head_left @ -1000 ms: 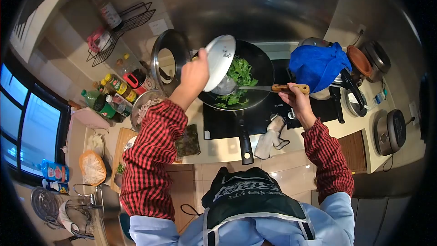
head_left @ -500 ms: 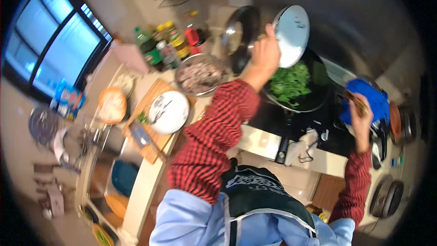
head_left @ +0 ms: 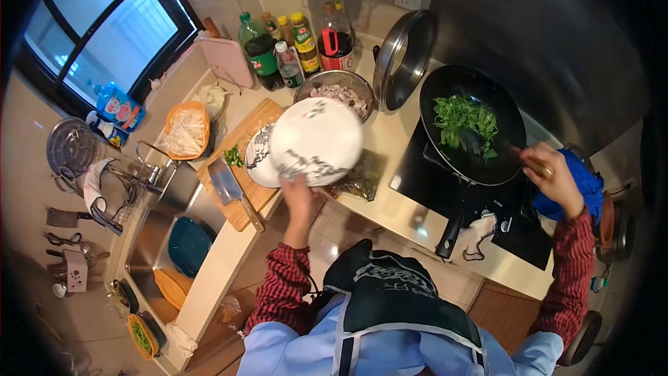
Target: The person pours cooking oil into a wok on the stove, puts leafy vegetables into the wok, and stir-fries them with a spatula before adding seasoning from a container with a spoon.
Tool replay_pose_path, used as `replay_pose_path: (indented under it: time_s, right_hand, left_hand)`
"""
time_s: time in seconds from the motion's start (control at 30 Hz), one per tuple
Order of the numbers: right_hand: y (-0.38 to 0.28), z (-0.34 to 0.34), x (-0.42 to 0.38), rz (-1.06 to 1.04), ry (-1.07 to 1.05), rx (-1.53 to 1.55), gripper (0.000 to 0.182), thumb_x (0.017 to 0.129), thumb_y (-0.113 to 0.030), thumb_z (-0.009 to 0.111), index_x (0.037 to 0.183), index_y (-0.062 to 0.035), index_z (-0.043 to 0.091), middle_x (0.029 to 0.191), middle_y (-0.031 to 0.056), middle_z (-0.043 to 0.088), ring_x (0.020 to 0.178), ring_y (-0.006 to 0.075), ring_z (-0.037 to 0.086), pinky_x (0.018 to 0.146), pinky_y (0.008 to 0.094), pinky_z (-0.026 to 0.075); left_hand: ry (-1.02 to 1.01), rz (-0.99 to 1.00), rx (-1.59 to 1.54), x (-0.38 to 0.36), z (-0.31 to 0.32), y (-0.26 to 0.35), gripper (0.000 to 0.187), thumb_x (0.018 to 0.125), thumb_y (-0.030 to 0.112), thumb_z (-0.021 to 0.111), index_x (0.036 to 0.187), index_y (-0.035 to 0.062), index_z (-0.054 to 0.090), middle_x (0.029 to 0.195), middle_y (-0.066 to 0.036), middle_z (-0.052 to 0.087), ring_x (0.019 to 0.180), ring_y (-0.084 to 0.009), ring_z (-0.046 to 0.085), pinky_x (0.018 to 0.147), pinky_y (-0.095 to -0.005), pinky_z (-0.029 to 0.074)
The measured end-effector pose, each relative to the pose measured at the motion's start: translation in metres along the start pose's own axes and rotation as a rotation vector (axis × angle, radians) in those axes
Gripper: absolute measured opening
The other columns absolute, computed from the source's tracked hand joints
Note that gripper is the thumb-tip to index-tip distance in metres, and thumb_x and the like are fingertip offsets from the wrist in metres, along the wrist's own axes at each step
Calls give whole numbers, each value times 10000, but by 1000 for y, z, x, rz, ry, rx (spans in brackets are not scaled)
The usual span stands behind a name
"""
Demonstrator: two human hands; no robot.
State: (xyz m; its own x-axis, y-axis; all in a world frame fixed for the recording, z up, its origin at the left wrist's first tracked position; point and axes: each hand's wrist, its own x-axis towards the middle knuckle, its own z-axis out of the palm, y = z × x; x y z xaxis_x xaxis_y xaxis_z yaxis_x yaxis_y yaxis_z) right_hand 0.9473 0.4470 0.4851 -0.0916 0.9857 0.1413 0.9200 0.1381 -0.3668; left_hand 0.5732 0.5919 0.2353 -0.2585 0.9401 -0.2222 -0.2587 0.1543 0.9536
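My left hand [head_left: 298, 198] grips the near edge of a white plate [head_left: 318, 138] with a dark pattern, held over the counter. Under it a second patterned plate [head_left: 259, 160] lies partly hidden on the wooden cutting board [head_left: 261, 113]. My right hand [head_left: 550, 170] is closed on the wooden handle of a spatula [head_left: 475, 141], whose dark blade is among chopped greens [head_left: 456, 115] in the black wok [head_left: 506, 101]. The wok sits on the black stove [head_left: 417, 170]. A cleaver [head_left: 226, 182] and a few greens rest on the board.
Behind the plate stand a bowl of meat [head_left: 348, 90], several bottles [head_left: 304, 45] and a leaning pan lid [head_left: 407, 59]. The sink [head_left: 156, 233] is at the left. A cloth [head_left: 476, 235] lies by the wok handle [head_left: 450, 237]; a blue bag [head_left: 581, 181] is at the right.
My left hand has moved the plate from above the wok leftward to the cutting board. My right hand has brought the spatula into the greens. The view has shifted slightly.
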Motion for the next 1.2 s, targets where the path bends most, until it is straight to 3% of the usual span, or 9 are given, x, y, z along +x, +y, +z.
replay_pose_path:
  time_s: [0.13,0.33,0.47,0.73,0.83,0.93,1.03,1.13,1.2]
  right_hand:
    - [59,1,1,245,366,318,181,684,34,552,859,-3,532,791,65,544,764,138,529,681,238,411]
    - [138,-31,12,604,717,-212,210,720,-173,573,850,-9,567,699,72,598,600,131,567,534,250,437]
    - [181,29,31,393,727,649,147,736,-111,579,849,-18,569,763,55,603,659,130,567,591,252,448]
    - [22,-7,-2,-210,74,79,225,638,12,593,856,-31,560,812,105,548,782,264,542,664,319,446]
    - [4,-12,-18,-130,-67,115,242,614,19,605,848,-29,566,840,118,544,798,262,542,675,321,442]
    - [20,11,-13,-66,-65,31,199,644,-8,596,840,-25,563,818,113,547,755,286,545,657,322,453]
    - [51,14,-10,-29,342,19,198,662,-36,603,853,-29,552,785,118,566,676,239,570,594,291,450]
    - [94,-14,-11,392,559,269,142,687,-56,586,815,-4,557,706,68,593,674,107,555,578,251,441]
    - [115,-32,-7,609,667,100,147,721,-135,556,778,0,566,659,66,598,584,137,574,521,249,455]
  left_hand:
    - [122,2,143,56,-61,-37,343,762,68,370,1093,-7,323,730,-143,534,388,-157,492,289,-237,392]
    - [289,-3,140,95,-97,-54,242,697,9,356,919,-31,443,548,-113,510,318,-153,446,258,-242,326]
    - [255,3,174,106,-104,-56,233,687,14,367,904,-34,437,549,-103,502,325,-146,440,265,-242,329]
    - [177,-117,475,140,-115,-50,255,702,52,398,924,-63,449,643,-174,545,464,-236,545,378,-310,420]
    - [157,146,922,155,-124,-53,439,683,37,445,1085,-118,364,986,-280,510,969,-362,478,832,-375,357]
    - [217,229,942,158,-126,-62,467,693,67,491,1103,-107,351,963,-281,517,934,-362,500,804,-371,381]
    - [120,327,992,151,-124,-60,524,709,108,527,1141,-93,309,997,-284,498,955,-340,499,796,-377,384]
    - [24,-70,829,100,-75,7,534,720,113,545,1152,-74,294,994,-271,500,941,-299,511,774,-377,392]
    - [117,64,1090,71,-57,23,503,726,100,535,1148,-55,309,958,-240,518,883,-282,525,739,-367,404]
